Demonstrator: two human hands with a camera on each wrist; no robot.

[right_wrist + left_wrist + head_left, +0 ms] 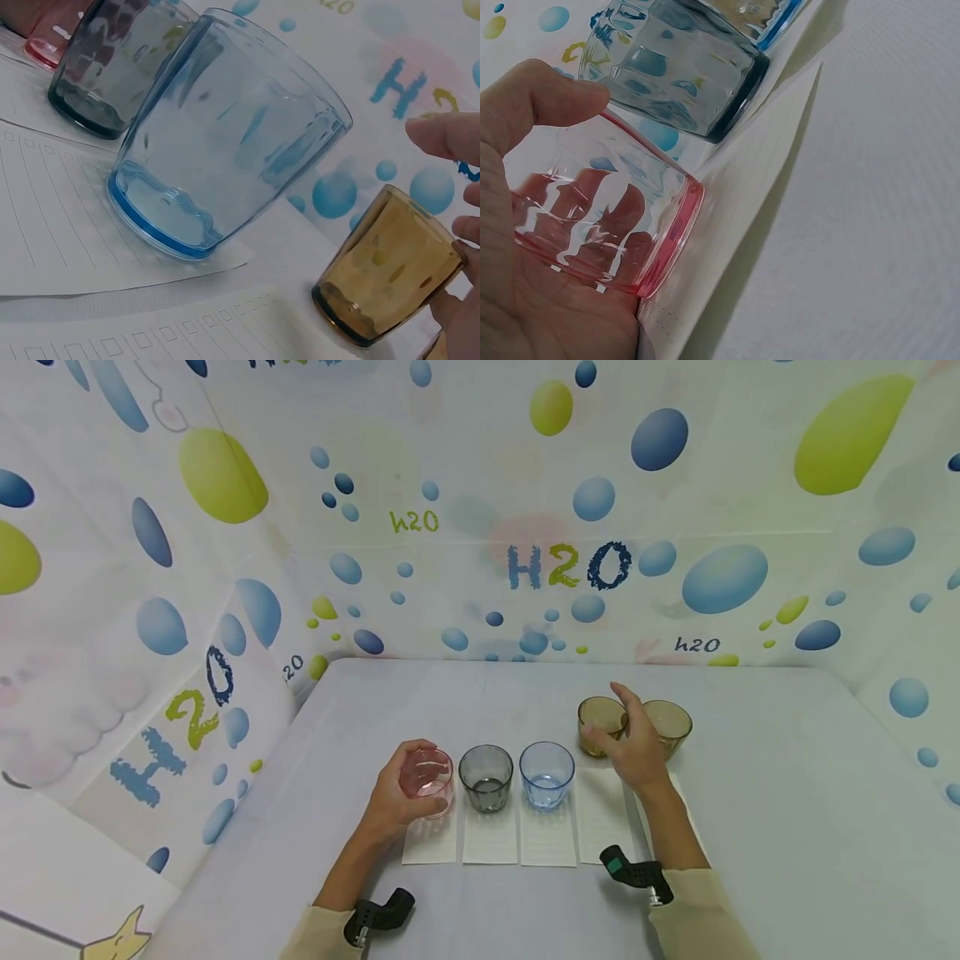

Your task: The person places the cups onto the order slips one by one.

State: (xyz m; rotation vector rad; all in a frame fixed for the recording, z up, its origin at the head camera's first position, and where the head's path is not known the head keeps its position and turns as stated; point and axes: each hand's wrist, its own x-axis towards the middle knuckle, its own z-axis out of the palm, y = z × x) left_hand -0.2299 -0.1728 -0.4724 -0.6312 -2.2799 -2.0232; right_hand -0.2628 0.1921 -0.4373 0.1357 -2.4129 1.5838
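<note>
My left hand point(397, 793) wraps round a pink glass point(442, 768), thumb on the near side; through its clear wall several fingers point(622, 206) show in the left wrist view. To the right stand a grey glass point(487, 777) and a blue glass point(547, 772), both upright. My right hand point(637, 747) is spread at the right side of an amber glass point(592, 714), fingers apart. In the right wrist view one finger point(446, 139) stays off that amber glass point(390, 266); whether the others touch it I cannot tell. A second amber glass point(671, 722) stands behind the right hand, partly hidden.
Several pale paper strips point(490, 843) lie side by side on the white table point(765, 827), below the row of glasses. A printed backdrop point(465, 460) with blue and green drops rises behind the table. Black cameras point(386, 912) are strapped to both wrists.
</note>
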